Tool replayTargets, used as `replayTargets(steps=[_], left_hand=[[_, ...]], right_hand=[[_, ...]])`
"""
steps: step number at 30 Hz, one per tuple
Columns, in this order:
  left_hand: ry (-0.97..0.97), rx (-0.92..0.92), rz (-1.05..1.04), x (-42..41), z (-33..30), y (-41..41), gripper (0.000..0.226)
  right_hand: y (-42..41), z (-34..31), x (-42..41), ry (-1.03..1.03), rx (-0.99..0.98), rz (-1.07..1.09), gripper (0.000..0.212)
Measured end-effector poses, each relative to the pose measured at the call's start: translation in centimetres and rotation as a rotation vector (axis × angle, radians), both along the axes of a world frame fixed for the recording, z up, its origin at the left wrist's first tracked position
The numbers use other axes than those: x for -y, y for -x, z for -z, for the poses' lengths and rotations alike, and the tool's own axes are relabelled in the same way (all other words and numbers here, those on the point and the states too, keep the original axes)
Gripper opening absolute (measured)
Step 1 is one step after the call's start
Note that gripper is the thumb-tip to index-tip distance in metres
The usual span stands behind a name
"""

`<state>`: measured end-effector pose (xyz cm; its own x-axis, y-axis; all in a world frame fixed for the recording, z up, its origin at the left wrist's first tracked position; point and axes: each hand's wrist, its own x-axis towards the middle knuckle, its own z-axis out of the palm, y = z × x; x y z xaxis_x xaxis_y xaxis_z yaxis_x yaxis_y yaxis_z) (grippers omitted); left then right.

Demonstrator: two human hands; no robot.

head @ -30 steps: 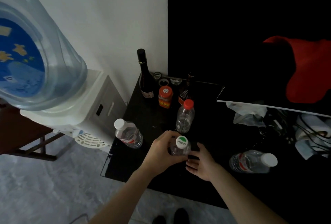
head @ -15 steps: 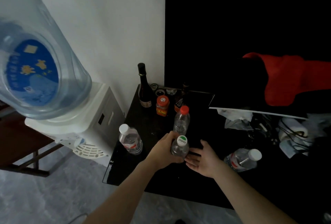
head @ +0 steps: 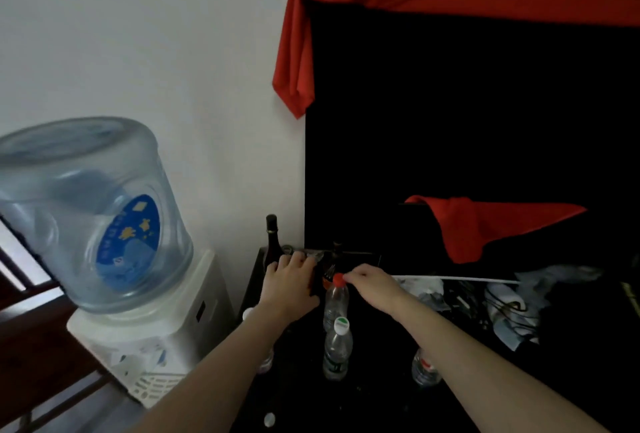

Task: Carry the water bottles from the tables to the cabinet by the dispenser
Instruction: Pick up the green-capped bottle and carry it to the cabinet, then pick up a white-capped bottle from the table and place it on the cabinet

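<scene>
Fingers: left hand (head: 289,285) lay flat with fingers (head: 301,259) straight, reaching over the back of the cabinet (head: 374,394) toward the jars by the wine bottle (head: 272,240), holding nothing that showed; right hand (head: 372,285) had fingers curled down at the red cap (head: 338,278); whether they pinched it or only touched it could not be told
Red-cap bottle (head: 336,301): upright, long axis vertical; cap right at the right fingertips, body below and just left of that hand; it stood between the two hands, nearer the right
Green-cap bottle (head: 337,349): upright on the cabinet, just in front of the red-cap one, free of both hands
Other bottles: one (head: 424,368) low beside the right forearm; another largely hidden behind the left forearm
Dispenser (head: 152,321): just left of the cabinet, big jug (head: 93,214) on top
Judgement: bottles looked already delivered; any coming move on the red-cap bottle would fall to the right hand, gripping from above along the upright axis
Risk: a sideways nudge at the cap could tip it into the green-cap bottle
</scene>
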<state>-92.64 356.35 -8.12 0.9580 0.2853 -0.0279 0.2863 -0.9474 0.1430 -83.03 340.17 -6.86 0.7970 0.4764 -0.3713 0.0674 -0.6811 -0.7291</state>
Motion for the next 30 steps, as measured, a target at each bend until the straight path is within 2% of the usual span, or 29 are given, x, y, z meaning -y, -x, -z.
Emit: replayTargets(steps=[3, 6, 10, 18, 25, 30], left_hand=[[-0.067, 0.047, -0.006, 2.3, -1.9, 0.2, 0.061], [-0.121, 0.063, -0.008, 3.8, -2.8, 0.2, 0.062], [-0.187, 0.036, -0.036, 4.8, -3.7, 0.1, 0.073], [-0.15, 0.052, -0.013, 9.4, -3.5, -0.2, 0.075], [-0.156, -0.025, -0.037, 13.4, -1.7, 1.5, 0.076], [-0.147, -0.038, -0.012, 15.7, -2.7, 2.5, 0.075]], right_hand=[[0.3, -1.8, 0.3, 0.143, 0.29, -0.15, 0.059], [0.4, -3.3, 1.7, 0.334, 0.578, -0.256, 0.066], [0.4, -3.9, 4.6, 0.444, 0.777, -0.261, 0.076], [0.7, -2.7, 11.4, 0.488, 0.82, -0.163, 0.077], [1.5, -1.8, 16.2, 0.451, 0.745, -0.154, 0.077], [3.1, -2.0, 18.6, 0.471, 0.715, -0.09, 0.078]])
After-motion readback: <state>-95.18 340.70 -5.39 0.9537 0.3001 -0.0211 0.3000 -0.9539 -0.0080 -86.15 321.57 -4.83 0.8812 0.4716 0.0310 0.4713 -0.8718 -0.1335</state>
